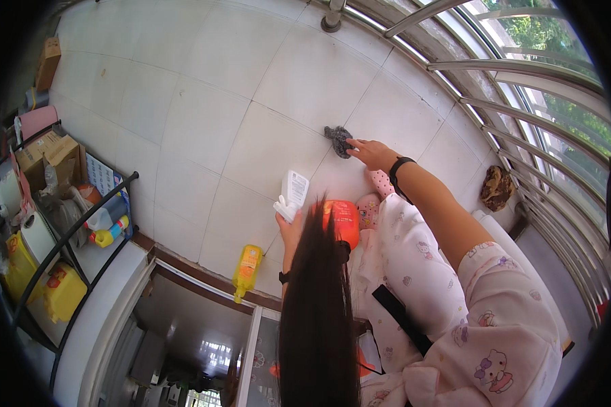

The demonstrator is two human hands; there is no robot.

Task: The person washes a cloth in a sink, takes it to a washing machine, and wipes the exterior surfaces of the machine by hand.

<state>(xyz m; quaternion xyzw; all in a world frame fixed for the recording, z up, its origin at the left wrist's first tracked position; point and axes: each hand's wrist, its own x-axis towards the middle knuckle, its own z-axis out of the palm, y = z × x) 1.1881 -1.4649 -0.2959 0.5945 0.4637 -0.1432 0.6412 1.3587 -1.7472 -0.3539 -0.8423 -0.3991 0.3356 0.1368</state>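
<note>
My left hand (288,229) is wrapped around the neck of a white trigger spray bottle (296,188), partly hidden by hanging dark hair. On the pale floor tiles ahead lies a bunched dark grey cloth (342,142). The fingers of my right hand (370,153) grip its near edge. Close to my pink dotted slippers (368,209) is an orange-red container (342,219) bearing writing, its left side covered by the hair. A yellow pump bottle (247,267) is further left, beside the brown door sill.
Metal railing bars (509,66) run along the window side at right. A black-framed rack (76,234) crowded with boxes, bags and bottles fills the left. A glossy doorway (198,315) lies below. A crumpled brown object (497,188) sits near the railing.
</note>
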